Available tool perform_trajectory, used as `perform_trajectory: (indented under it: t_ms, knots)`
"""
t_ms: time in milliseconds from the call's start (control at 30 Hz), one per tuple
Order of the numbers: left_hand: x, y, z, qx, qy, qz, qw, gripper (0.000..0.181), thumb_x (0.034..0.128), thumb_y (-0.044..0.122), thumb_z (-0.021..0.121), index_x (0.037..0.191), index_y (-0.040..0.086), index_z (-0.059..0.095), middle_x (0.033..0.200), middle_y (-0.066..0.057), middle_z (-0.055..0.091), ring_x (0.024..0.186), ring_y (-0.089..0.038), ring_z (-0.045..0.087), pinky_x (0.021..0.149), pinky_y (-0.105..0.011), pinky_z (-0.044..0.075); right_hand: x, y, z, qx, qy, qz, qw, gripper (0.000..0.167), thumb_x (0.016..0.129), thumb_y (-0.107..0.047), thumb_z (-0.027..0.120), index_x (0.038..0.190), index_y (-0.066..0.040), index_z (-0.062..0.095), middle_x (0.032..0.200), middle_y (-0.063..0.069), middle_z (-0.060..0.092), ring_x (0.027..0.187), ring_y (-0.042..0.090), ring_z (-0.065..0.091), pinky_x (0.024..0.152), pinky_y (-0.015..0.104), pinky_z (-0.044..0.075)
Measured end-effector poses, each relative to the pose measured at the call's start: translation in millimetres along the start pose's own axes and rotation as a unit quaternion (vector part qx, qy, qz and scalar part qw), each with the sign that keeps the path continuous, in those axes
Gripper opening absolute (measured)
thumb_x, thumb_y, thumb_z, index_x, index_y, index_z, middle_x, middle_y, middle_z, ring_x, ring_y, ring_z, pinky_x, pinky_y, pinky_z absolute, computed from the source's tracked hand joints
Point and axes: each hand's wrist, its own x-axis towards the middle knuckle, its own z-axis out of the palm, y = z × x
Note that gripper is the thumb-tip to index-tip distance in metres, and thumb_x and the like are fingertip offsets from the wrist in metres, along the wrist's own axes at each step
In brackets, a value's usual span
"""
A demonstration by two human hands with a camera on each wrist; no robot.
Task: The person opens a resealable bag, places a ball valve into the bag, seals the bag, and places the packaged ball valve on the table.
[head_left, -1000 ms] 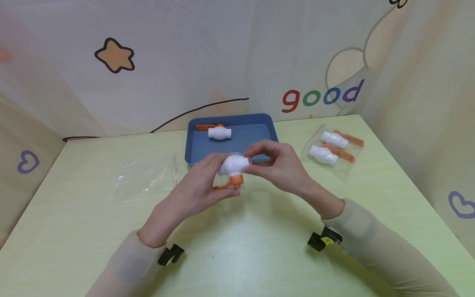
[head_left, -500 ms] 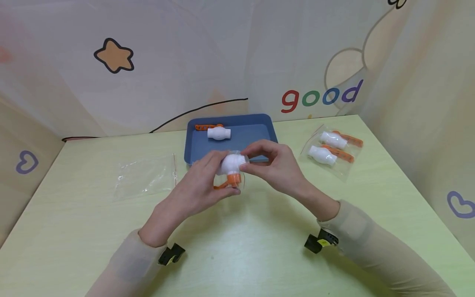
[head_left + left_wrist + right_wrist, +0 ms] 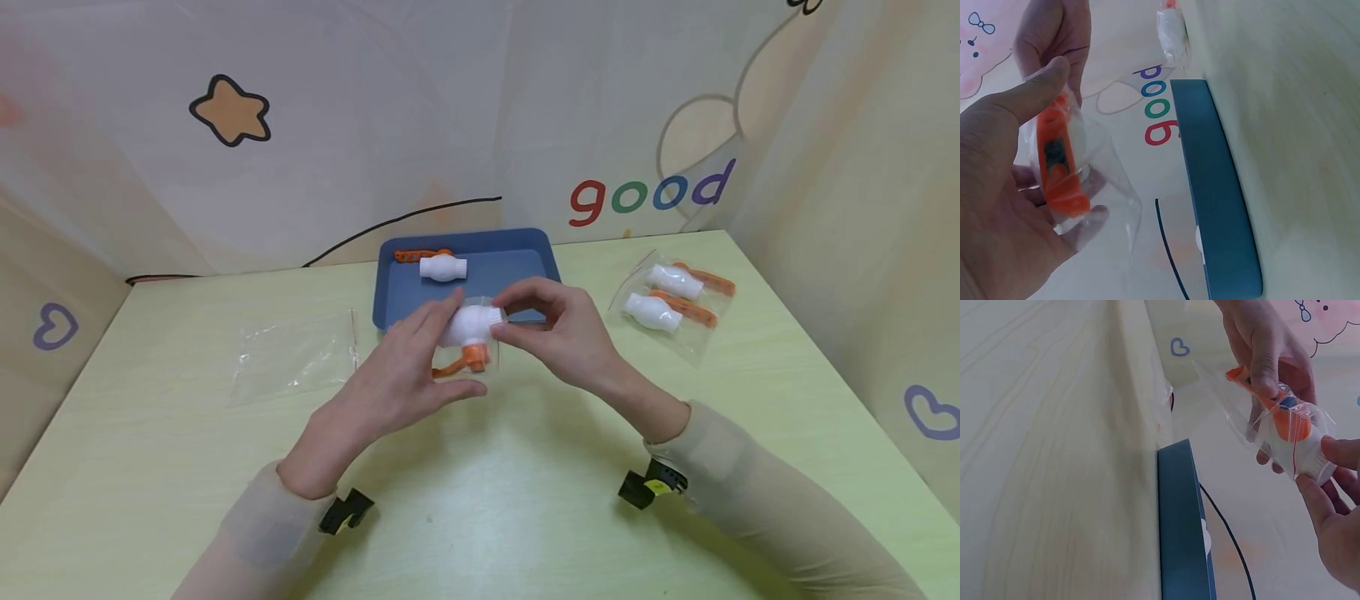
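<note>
white plastic valve (image 3: 474, 322) with orange lever (image 3: 474, 357) in clear plastic bag (image 3: 1117, 190), held aloft | left hand (image 3: 401, 375) grips its body, seemingly to steady it | right hand (image 3: 562, 333) opposite pinches the ribbed end, probably for control | blue rectangular tray (image 3: 512, 265) beyond both hands | pale wood-grain table (image 3: 517, 508) below, printed pastel curtain (image 3: 382, 108) behind

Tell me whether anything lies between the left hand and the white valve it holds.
Yes: a clear plastic bag surrounds the white valve. The left hand grips the valve through it; some fingers show behind the bag.
</note>
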Motion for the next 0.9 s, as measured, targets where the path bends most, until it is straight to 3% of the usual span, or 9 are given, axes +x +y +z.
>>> perform_trajectory:
  t_ms: [133,233,400,733,900]
  knots:
    - [-0.5,-0.9,-6.5,0.001,-0.012,-0.016,0.9998,0.096,0.0821,0.032,0.090,0.156,0.001,0.037,0.148,-0.013,0.046,0.123,-0.029,0.053,0.103,-0.051,0.041,-0.6,2.0,-2.9,0.008,0.004,0.002,1.0000,0.026,0.088,0.008,0.077,0.113,0.004,0.070,0.110,0.012,0.068,0.102,0.026,0.068,0.083,0.034,0.060]
    - [-0.3,-1.9,-8.4,-0.012,-0.011,-0.024,0.9996,0.085,0.0844,0.030,0.088,0.151,0.000,0.045,0.144,-0.011,0.051,0.120,-0.026,0.055,0.103,-0.046,0.044,-1.0,1.6,-3.3,0.010,0.002,0.005,0.9999,0.027,0.088,0.008,0.077,0.113,0.003,0.070,0.110,0.012,0.067,0.103,0.026,0.067,0.083,0.034,0.060]
    - [-0.8,-2.9,-5.2,-0.039,-0.013,-0.030,0.9987,0.075,0.0874,0.027,0.085,0.147,-0.001,0.049,0.138,-0.010,0.056,0.112,-0.022,0.058,0.087,-0.035,0.057,-2.2,-0.1,-1.8,-0.006,-0.002,0.013,0.9999,0.027,0.089,0.006,0.076,0.115,0.002,0.069,0.112,0.011,0.066,0.104,0.025,0.067,0.083,0.033,0.060]
    - [-0.5,-3.1,-0.9,-0.048,0.016,-0.014,0.9986,0.077,0.0836,0.030,0.089,0.145,0.001,0.052,0.135,-0.010,0.060,0.111,-0.023,0.061,0.085,-0.036,0.058,-0.4,-4.0,3.0,-0.015,0.006,0.014,0.9998,0.037,0.090,0.008,0.073,0.124,0.000,0.059,0.117,0.011,0.061,0.103,0.028,0.066,0.086,0.034,0.059]
    - [0.2,-2.2,0.6,-0.049,0.016,-0.011,0.9986,0.077,0.0846,0.028,0.088,0.145,-0.001,0.050,0.135,-0.011,0.058,0.110,-0.022,0.059,0.085,-0.036,0.058,1.2,-3.2,5.6,-0.018,0.007,0.021,0.9996,0.035,0.091,0.008,0.073,0.121,-0.001,0.058,0.115,0.011,0.060,0.104,0.028,0.066,0.085,0.035,0.059]
